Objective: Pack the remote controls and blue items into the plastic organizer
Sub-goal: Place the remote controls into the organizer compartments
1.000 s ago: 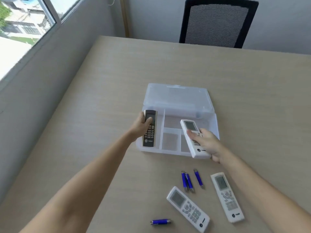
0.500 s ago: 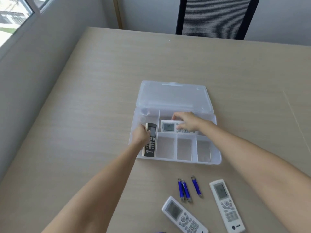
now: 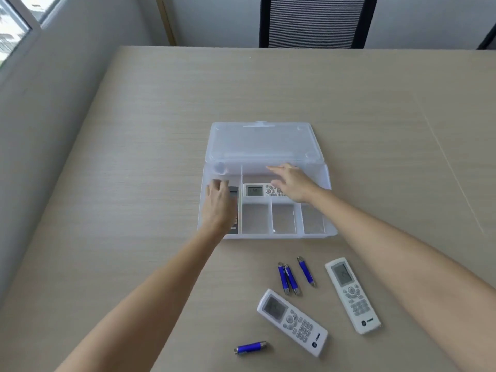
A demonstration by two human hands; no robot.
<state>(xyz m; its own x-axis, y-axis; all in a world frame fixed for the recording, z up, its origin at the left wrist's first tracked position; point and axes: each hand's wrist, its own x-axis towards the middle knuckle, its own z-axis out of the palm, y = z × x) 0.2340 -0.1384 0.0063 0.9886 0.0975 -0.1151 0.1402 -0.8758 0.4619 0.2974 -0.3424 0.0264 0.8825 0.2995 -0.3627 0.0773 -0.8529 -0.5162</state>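
The clear plastic organizer (image 3: 268,235) lies open mid-table, lid (image 3: 263,140) folded back. A black remote (image 3: 234,200) lies in its long left compartment, mostly covered by my left hand (image 3: 217,208); whether the fingers still grip it is unclear. A white remote (image 3: 255,190) lies crosswise in the wide rear compartment, and my right hand (image 3: 292,183) hovers over its right end with fingers spread. Two more white remotes (image 3: 292,322) (image 3: 352,294) lie on the table near me. Three blue cylinders (image 3: 287,277) lie between them and the organizer, with another (image 3: 251,347) closer to me.
The organizer's three small front compartments (image 3: 283,218) hold nothing. A black mesh chair (image 3: 314,22) stands at the far edge of the beige table (image 3: 134,183). A grey wall with a window (image 3: 13,25) runs along the left.
The black remote has gone down into the left compartment under my left hand. My right hand has let go of the white remote and lifted off it with fingers spread.
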